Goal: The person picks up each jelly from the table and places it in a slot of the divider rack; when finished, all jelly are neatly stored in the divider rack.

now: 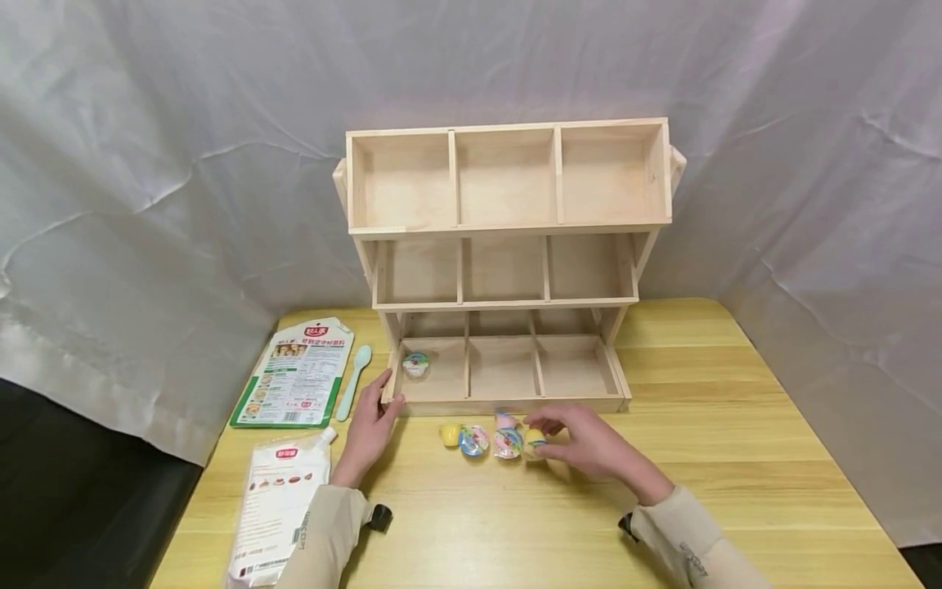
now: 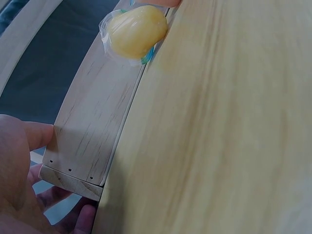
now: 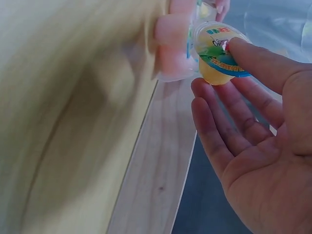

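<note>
Right hand (image 1: 589,442), part-open, pinches 1 yellow jelly cup (image 1: 535,439) before the wooden rack (image 1: 508,406), left hand (image 1: 370,427) curls round its corner: apparently the picking step, next calling for a steady lift.

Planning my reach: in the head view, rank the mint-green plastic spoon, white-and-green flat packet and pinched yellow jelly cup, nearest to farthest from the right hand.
1. Yellow jelly cup: pinched in right hand.
2. Mint-green spoon: left of wooden rack.
3. Flat packet: left of spoon.
</note>
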Demonstrator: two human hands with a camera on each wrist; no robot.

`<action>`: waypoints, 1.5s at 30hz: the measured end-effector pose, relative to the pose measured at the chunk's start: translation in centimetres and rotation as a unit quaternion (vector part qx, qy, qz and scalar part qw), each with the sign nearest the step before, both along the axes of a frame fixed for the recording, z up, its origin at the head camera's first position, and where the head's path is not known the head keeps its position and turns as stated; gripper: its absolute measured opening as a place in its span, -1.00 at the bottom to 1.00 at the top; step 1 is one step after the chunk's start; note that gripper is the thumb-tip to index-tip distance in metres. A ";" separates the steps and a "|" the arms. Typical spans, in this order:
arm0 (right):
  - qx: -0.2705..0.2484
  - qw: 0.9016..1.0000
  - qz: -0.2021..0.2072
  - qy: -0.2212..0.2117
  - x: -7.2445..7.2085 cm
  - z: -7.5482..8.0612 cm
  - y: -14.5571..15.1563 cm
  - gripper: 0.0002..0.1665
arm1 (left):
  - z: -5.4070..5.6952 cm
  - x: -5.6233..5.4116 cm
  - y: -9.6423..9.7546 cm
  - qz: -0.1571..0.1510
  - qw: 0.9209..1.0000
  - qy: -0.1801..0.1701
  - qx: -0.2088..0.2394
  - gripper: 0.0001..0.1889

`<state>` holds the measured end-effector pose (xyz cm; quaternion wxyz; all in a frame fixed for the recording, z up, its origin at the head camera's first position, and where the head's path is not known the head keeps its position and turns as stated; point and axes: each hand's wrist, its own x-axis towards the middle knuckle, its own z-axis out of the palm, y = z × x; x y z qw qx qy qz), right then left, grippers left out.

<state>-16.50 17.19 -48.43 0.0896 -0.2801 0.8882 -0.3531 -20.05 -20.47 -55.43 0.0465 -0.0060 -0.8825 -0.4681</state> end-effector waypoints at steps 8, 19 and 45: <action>-0.020 0.999 -0.003 0.024 -0.7 0.5 -0.8 -0.58 | 0.2 0.1 0.0 0.001 1.000 -0.004 -0.002 -0.35; -0.079 0.997 -0.016 0.013 -1.7 0.8 -3.0 -0.57 | 0.0 0.0 -0.1 -0.003 1.000 -0.010 0.001 -0.36; -0.172 0.983 -0.045 -0.047 -3.5 0.6 -5.6 -0.39 | -0.1 -0.1 0.0 -0.003 1.000 -0.003 0.008 -0.35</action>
